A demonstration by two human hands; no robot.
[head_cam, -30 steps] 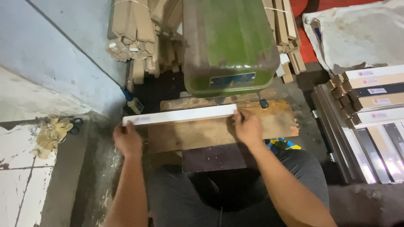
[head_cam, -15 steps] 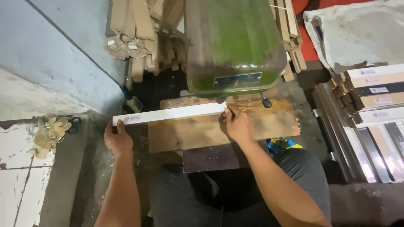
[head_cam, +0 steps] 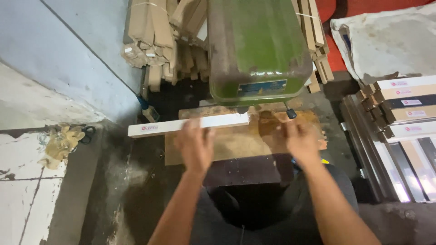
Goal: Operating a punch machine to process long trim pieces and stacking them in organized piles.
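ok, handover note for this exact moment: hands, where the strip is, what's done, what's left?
Left hand: open, fingers resting on the long white strip near its middle.
Right hand: blurred, holding nothing, on the wooden work board right of the strip.
Strip: lies flat across the board, right end under the green machine head, left end overhanging the board.
Done: strip placed at the machine.
Left: cannot tell whether it has been worked. More strips are stacked at right.

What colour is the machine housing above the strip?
Green, worn, on the machine housing; head view.
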